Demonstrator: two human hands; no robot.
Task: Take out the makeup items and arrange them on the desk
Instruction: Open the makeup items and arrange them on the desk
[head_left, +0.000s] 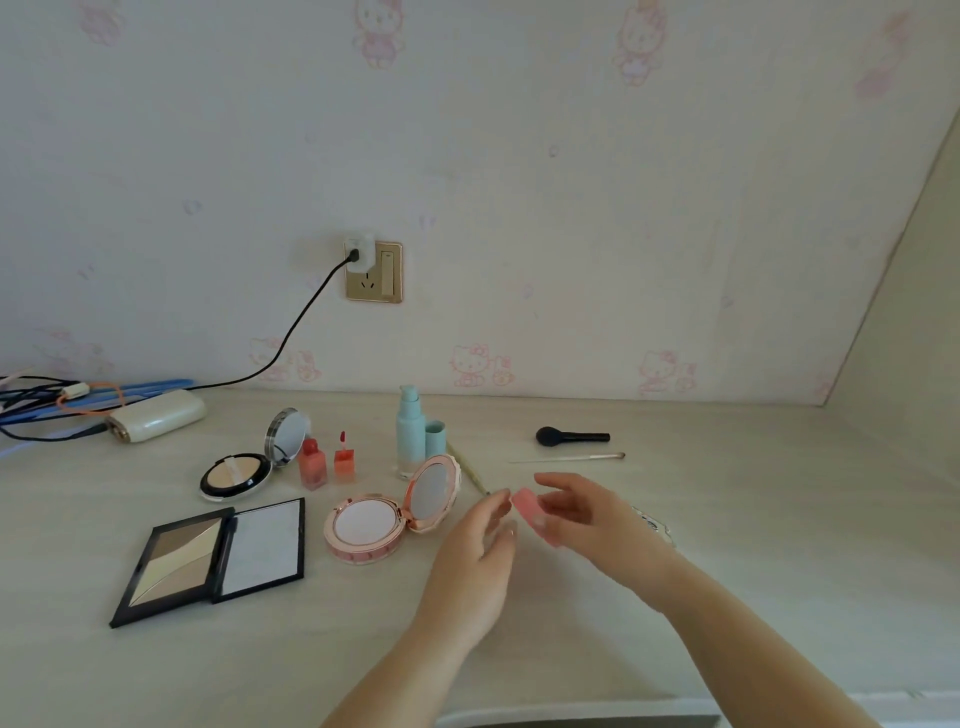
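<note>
My right hand (587, 514) grips a small pink case (531, 513) just above the desk (727, 597). Beside it my left hand (480, 556) hovers open, its fingertips almost at the case's left end. Laid out to the left are an open black contour palette (208, 561), an open pink cushion compact (387, 512), an open black powder compact (244, 467), two red lip tints (327, 462) and a pale blue pump bottle (410, 431) with its cap (435, 436) beside it. A black brush (571, 435) and a thin brush (569, 458) lie behind my hands.
A white power bank (156, 415) and a tangle of blue and black cables (52, 400) sit at the back left. A charger is plugged into the wall socket (373, 270). A patterned item (654, 522) peeks out behind my right wrist. A thin stick (467, 467) lies by the pink compact.
</note>
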